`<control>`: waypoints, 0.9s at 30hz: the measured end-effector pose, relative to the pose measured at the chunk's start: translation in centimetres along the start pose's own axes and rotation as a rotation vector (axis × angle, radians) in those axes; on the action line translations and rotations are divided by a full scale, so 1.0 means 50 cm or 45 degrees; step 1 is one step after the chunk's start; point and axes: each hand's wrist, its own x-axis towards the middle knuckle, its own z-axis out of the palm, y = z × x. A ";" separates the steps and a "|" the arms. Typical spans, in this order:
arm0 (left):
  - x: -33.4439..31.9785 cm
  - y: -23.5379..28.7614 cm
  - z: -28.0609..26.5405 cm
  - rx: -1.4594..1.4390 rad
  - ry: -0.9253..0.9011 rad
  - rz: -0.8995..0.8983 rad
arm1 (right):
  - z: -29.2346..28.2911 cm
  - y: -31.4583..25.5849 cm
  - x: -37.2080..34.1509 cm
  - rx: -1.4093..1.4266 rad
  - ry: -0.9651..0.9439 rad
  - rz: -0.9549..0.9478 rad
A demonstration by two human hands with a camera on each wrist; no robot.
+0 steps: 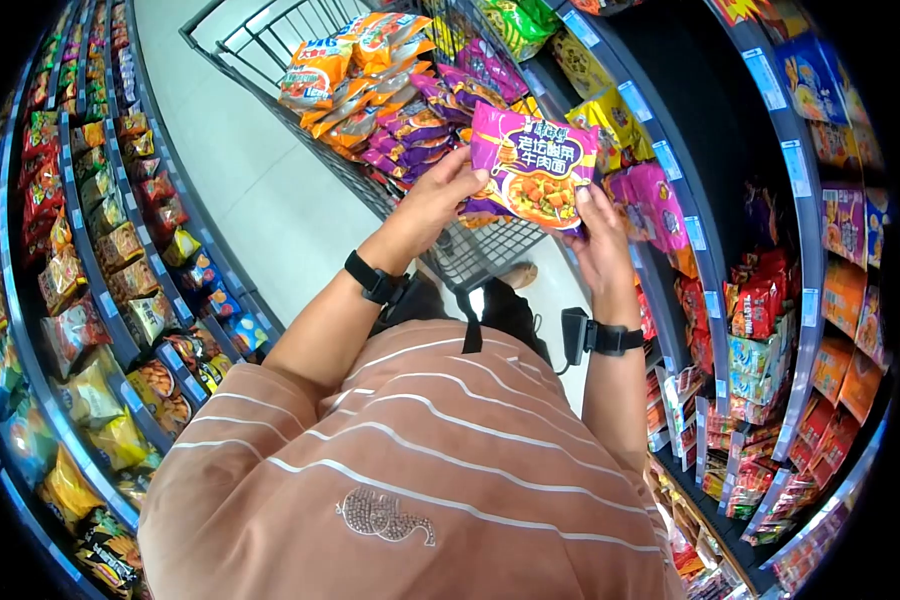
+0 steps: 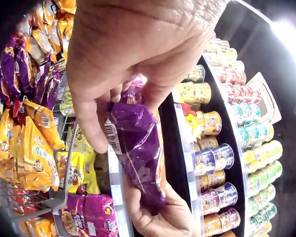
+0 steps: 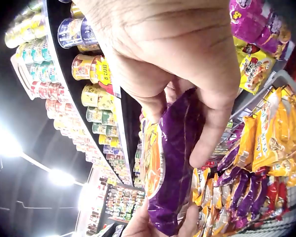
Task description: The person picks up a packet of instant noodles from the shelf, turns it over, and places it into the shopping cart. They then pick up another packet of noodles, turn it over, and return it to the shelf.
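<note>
A purple noodle packet with a picture of a bowl on its front is held up between both hands, above the near end of the cart. My left hand pinches its left edge, thumb on the front. On its right edge, my right hand grips the lower corner with the thumb in front. The left wrist view shows the packet's purple back and a barcode, with fingers behind it. In the right wrist view the packet is seen edge-on, held at both ends.
A wire shopping cart holds orange packets and purple packets. Shelves of bagged noodles stand close on the right, and snack shelves on the left across a pale floor. Cup noodles line further shelves.
</note>
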 end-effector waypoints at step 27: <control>-0.004 0.047 0.043 0.239 0.048 -0.218 | 0.012 -0.047 -0.028 -0.063 0.032 -0.078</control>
